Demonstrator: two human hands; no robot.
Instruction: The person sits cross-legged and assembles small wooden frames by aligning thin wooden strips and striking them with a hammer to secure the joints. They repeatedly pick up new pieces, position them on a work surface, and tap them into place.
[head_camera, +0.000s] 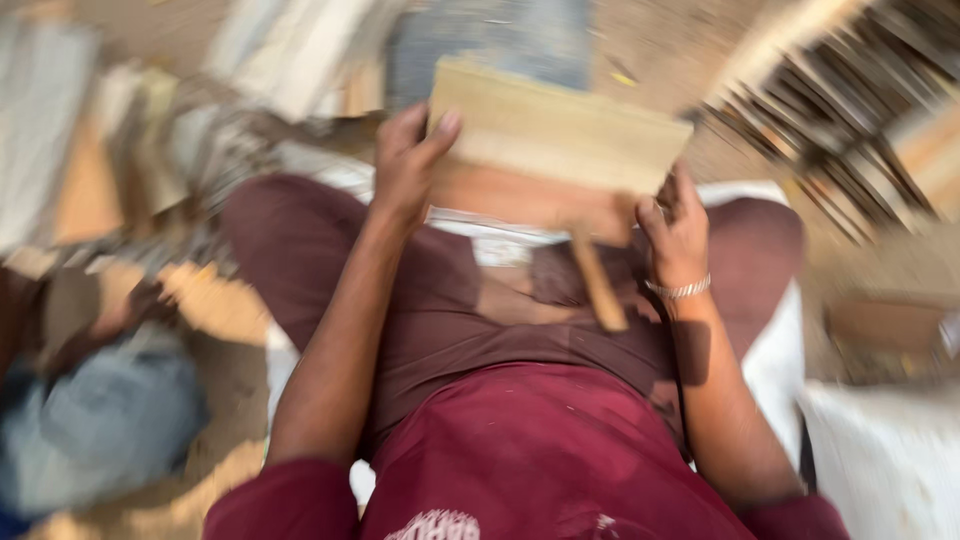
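Note:
The frame is motion-blurred. A flat, pale wooden board is held up above my lap, both hands on it. My left hand grips its left edge, thumb over the front face. My right hand, with a silver bracelet on the wrist, holds the lower right corner. A narrow wooden stick hangs down from under the board, beside my right hand; whether that hand also holds it I cannot tell. I sit cross-legged in dark maroon clothes.
Stacked planks and wood pieces lie at the upper left, a rack of dark slats at the upper right. A grey-blue cloth bundle sits at the lower left, a white sack at the lower right. Sandy ground surrounds me.

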